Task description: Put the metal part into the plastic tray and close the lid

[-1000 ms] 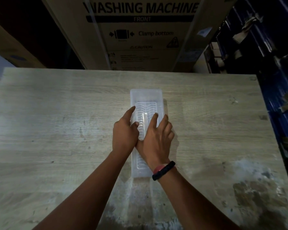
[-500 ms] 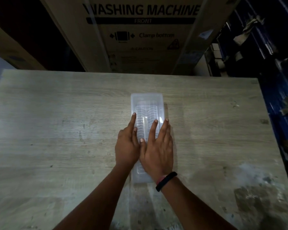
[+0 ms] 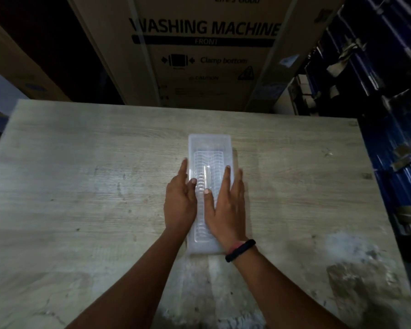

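A long clear plastic tray [image 3: 209, 148] with its ribbed lid down lies lengthwise in the middle of the wooden table [image 3: 81, 186]. Through the lid a narrow pale shape, perhaps the metal part [image 3: 207, 176], shows faintly along the centre. My left hand [image 3: 179, 203] lies flat along the tray's left edge, fingers stretched forward. On the right half of the lid rests my right hand [image 3: 226, 210], flat with fingers spread, a black band at the wrist. Neither hand grips anything.
A tall cardboard box [image 3: 207, 55] printed "WASHING MACHINE" stands just behind the table's far edge. Dark blue stacked goods [image 3: 389, 115] run along the right side. Another cardboard box [image 3: 14, 74] is at the far left. The table's near right corner is stained.
Both hands have slid apart from the lid's centre toward its left and right edges, still flat on it. The view has tilted slightly, so the tray sits lower in the frame.
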Available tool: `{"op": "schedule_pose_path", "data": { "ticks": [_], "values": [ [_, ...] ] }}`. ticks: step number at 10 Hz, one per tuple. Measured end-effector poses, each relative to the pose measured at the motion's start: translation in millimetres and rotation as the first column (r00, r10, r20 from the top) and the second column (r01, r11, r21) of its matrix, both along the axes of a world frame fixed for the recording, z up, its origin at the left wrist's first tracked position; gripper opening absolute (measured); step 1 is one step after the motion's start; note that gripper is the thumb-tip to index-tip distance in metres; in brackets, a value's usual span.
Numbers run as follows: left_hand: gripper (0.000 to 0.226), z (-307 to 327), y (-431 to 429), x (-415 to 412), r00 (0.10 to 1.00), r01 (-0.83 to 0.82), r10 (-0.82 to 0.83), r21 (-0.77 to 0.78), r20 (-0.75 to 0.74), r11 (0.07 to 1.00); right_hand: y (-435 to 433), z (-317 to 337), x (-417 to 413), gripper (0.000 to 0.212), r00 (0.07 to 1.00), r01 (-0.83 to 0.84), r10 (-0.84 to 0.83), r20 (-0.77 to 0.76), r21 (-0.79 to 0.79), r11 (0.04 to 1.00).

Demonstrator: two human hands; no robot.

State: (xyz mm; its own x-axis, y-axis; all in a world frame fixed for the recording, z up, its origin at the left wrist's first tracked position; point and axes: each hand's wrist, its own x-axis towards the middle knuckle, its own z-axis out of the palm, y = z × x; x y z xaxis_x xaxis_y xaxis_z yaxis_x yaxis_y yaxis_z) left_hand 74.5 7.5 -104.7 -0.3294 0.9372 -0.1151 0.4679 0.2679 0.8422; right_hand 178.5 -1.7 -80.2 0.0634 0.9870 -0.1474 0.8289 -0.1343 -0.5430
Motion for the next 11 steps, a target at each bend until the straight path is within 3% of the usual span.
{"op": "schedule_pose_path", "data": {
  "ticks": [1, 2, 3, 4, 5, 6, 7, 8, 9, 10, 11],
  "values": [
    [0.057, 12, -11, 2, 0.976, -0.160, 0.173, -0.103, 0.133, 0.982, -2, 13, 9, 0.077, 0.993, 0.110, -0.106, -0.054, 0.063, 0.992],
    [0.044, 26, -25, 7, 0.946, -0.230, 0.276, -0.246, 0.171, 0.942, -2, 25, 9, 0.080, 0.980, 0.193, -0.195, -0.042, -0.050, 0.980],
    [0.023, 41, -26, 9, 0.867, -0.244, 0.367, -0.354, 0.337, 0.903, 1, 33, 3, 0.082, 0.976, 0.205, -0.215, -0.038, -0.185, 0.961],
    [0.030, 51, -19, 6, 0.806, -0.220, 0.412, -0.433, 0.424, 0.874, -2, 36, -3, 0.088, 0.982, 0.184, -0.189, -0.003, -0.207, 0.961],
    [0.017, 55, -17, 3, 0.791, -0.191, 0.420, -0.471, 0.446, 0.861, -10, 35, -9, 0.100, 0.988, 0.152, -0.147, 0.042, -0.223, 0.963],
    [0.022, 57, -19, 2, 0.787, -0.182, 0.420, -0.482, 0.451, 0.857, -19, 32, -14, 0.104, 0.992, 0.113, -0.095, 0.085, -0.242, 0.964],
    [0.035, 63, -21, 2, 0.805, -0.168, 0.401, -0.480, 0.438, 0.861, -26, 36, -11, 0.101, 0.996, 0.089, -0.084, 0.031, -0.253, 0.963],
    [0.050, 80, -22, 1, 0.883, -0.156, 0.301, -0.379, 0.359, 0.912, -29, 54, 1, 0.094, 0.995, 0.092, -0.096, -0.017, -0.147, 0.985],
    [0.050, 110, -24, -2, 0.967, -0.064, 0.103, -0.167, 0.232, 0.984, -28, 86, 23, 0.089, 0.999, 0.050, -0.049, 0.008, -0.019, 0.999],
    [0.052, 139, -18, -14, 0.999, 0.051, -0.050, 0.029, -0.015, 0.998, -16, 121, 48, 0.084, 0.999, 0.011, -0.013, 0.040, 0.064, 0.998],
    [0.057, 190, 1, -25, 0.957, 0.127, -0.061, 0.220, -0.283, 0.967, 4, 172, 62, 0.081, 0.995, -0.073, 0.050, 0.091, 0.267, 0.961]
  ]
}}
